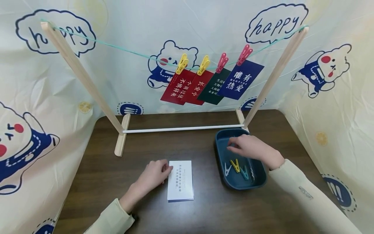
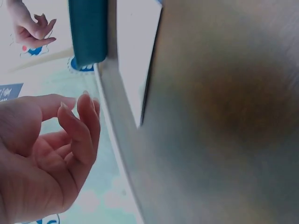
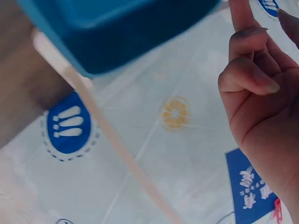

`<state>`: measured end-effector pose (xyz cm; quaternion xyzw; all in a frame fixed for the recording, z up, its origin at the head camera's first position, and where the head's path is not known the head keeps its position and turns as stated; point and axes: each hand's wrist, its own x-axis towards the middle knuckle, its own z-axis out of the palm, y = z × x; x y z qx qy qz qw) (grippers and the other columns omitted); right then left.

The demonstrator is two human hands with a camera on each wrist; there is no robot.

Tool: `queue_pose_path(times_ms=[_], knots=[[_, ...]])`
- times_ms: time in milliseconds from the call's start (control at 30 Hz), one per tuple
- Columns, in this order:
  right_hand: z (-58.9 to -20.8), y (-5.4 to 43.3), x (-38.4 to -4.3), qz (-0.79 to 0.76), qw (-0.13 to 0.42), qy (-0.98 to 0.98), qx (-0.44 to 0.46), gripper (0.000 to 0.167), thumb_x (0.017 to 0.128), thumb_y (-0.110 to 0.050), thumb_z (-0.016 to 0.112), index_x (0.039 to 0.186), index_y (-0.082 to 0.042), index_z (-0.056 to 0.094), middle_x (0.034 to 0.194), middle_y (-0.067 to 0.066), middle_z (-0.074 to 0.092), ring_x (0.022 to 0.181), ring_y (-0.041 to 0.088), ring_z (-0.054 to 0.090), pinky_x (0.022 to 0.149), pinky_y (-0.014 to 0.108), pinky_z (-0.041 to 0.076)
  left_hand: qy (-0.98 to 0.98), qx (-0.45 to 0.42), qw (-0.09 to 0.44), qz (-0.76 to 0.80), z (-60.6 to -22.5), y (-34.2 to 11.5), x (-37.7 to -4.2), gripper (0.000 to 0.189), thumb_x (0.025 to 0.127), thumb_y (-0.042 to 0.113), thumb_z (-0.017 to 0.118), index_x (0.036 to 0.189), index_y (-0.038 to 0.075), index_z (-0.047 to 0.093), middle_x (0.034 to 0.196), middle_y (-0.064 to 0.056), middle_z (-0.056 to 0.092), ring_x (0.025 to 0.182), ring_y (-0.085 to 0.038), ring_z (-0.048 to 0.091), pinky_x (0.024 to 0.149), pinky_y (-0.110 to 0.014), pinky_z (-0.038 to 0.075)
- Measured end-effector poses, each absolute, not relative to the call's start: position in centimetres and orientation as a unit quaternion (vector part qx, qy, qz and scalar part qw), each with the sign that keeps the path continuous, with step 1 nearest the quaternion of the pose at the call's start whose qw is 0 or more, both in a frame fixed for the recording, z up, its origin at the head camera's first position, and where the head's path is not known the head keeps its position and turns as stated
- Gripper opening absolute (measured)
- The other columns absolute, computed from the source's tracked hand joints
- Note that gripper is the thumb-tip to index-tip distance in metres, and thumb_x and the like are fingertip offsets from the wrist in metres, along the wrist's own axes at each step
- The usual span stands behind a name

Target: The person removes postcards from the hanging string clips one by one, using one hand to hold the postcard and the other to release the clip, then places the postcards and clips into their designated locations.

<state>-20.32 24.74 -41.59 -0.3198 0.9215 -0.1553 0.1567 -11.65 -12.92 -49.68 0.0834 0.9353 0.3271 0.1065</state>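
Note:
My left hand point(image 1: 152, 175) is at the left edge of a stack of white printed cards point(image 1: 184, 185) on the table. In the left wrist view its loosely curled fingers point(image 2: 81, 135) hold nothing, apart from the cards. Over the back part of a dark blue tray point(image 1: 219, 156) hovers my right hand point(image 1: 250, 148), fingers bent loosely, with nothing seen in them. Inside the tray lie a yellow clothespin point(image 1: 235, 165), a pale clothespin point(image 1: 227, 169) and a teal clothespin point(image 1: 244, 172).
A wooden frame point(image 1: 84, 78) carries a teal string point(image 1: 122, 49). Yellow clips point(image 1: 182, 64) and pink clips point(image 1: 244, 55) hold red cards point(image 1: 176, 89), a green card point(image 1: 214, 86) and a blue card point(image 1: 240, 79) on it. A white rod point(image 1: 181, 129) joins the frame's feet.

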Motion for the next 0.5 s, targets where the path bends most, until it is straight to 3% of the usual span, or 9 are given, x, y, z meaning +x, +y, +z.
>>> queue_pose_path(times_ms=[100,200,367,500], knots=[[-40.6,23.8,-20.7,-0.160,0.130,0.921,-0.330,0.020,0.103,-0.022,0.067,0.115,-0.007,0.073,0.078,-0.005,0.067,0.056,0.003,0.055,0.054,0.023,0.051,0.935,0.100,0.067,0.334,-48.7,-13.3,-12.7,0.012,0.100,0.016,0.069,0.091,0.009,0.070,0.063,0.004,0.056,0.051,-0.009,0.052,0.047,-0.024,0.041],[-39.4,22.9,-21.0,-0.167,0.102,0.921,-0.337,0.020,0.102,-0.022,0.068,0.115,-0.007,0.074,0.084,-0.002,0.071,0.060,0.005,0.058,0.057,0.025,0.053,0.931,0.118,0.027,0.345,-47.8,-13.7,-13.8,0.009,0.100,0.017,0.070,0.095,0.009,0.071,0.071,0.004,0.061,0.059,-0.009,0.054,0.053,-0.024,0.046],[-37.0,21.5,-21.3,-0.186,0.050,0.915,-0.354,0.023,0.101,-0.021,0.070,0.119,-0.007,0.074,0.105,0.006,0.077,0.082,0.013,0.071,0.076,0.033,0.062,0.910,0.139,-0.033,0.389,-46.4,-14.5,-15.7,0.008,0.101,0.015,0.069,0.103,0.009,0.072,0.087,0.000,0.068,0.076,-0.014,0.061,0.070,-0.031,0.056],[-34.5,20.0,-21.5,-0.185,0.006,0.909,-0.374,0.026,0.101,-0.022,0.070,0.122,-0.009,0.073,0.114,0.008,0.076,0.098,0.022,0.073,0.088,0.042,0.061,0.894,0.146,-0.069,0.417,-45.5,-15.1,-17.2,0.011,0.101,0.014,0.069,0.110,0.008,0.072,0.096,-0.004,0.070,0.085,-0.017,0.064,0.077,-0.036,0.058]])
